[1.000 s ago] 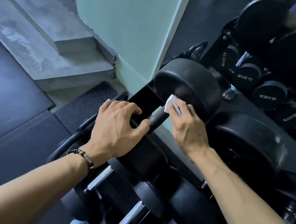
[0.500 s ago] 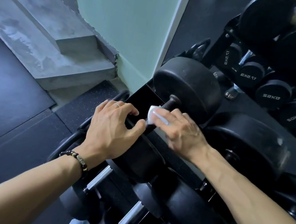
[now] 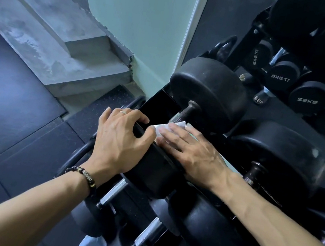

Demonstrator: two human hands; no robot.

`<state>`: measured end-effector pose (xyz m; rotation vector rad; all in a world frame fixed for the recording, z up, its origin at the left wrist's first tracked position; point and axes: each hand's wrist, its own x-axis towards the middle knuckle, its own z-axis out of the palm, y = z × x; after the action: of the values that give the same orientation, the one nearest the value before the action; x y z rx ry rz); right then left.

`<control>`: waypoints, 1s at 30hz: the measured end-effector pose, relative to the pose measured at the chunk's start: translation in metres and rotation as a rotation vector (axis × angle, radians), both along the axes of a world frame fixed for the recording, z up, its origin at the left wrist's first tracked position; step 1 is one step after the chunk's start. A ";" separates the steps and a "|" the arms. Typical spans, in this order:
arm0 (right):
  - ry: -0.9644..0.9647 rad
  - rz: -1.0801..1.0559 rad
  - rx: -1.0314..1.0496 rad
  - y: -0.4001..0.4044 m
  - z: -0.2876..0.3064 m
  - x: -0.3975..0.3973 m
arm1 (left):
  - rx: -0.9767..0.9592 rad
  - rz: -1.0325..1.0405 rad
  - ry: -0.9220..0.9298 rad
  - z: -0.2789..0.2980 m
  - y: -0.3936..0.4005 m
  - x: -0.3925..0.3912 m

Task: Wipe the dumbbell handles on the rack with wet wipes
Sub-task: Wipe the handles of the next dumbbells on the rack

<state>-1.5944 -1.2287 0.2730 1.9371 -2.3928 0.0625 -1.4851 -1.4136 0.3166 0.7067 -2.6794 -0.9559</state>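
Item, in progress: our right hand [image 3: 191,150] wraps a wet wipe [image 3: 167,128] round one dumbbell handle [image 3: 185,113]; left hand [image 3: 119,139] grips its end (other handles look unwiped).

A single wide-angle head camera looks forward and steeply down from close above the end of the dumbbell rack [image 3: 287,183], forearms entering from the bottom edge, floor and concrete steps [image 3: 59,44] filling the left side.
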 end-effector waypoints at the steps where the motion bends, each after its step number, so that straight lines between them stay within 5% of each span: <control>1: 0.020 0.014 0.024 0.003 0.000 -0.004 | 0.003 -0.002 0.000 0.000 0.000 0.000; 5: 0.039 -0.144 0.041 0.001 0.004 -0.010 | 0.025 -0.004 0.017 -0.001 0.000 0.000; 9: 0.044 0.014 0.060 0.004 0.002 -0.004 | 0.024 -0.012 0.025 -0.002 -0.001 0.000; 12: 0.046 -0.180 0.050 0.002 0.013 -0.021 | 0.023 -0.007 0.019 -0.001 0.000 0.000; 17: 0.040 0.036 0.054 -0.003 0.007 -0.006 | 0.021 0.003 0.007 0.001 0.001 0.000; 21: 0.067 -0.176 0.074 -0.005 0.018 -0.022 | 0.026 0.003 0.007 0.001 0.001 0.000; 25: -0.017 0.036 0.122 -0.002 0.010 -0.003 | 0.025 -0.008 0.016 0.000 0.000 0.000; 30: 0.040 -0.160 0.072 -0.007 0.017 -0.020 | 0.022 -0.009 0.015 0.000 0.000 0.000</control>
<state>-1.6145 -1.2354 0.2903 1.7494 -2.5469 -0.0709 -1.4849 -1.4133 0.3164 0.6896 -2.6647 -0.9911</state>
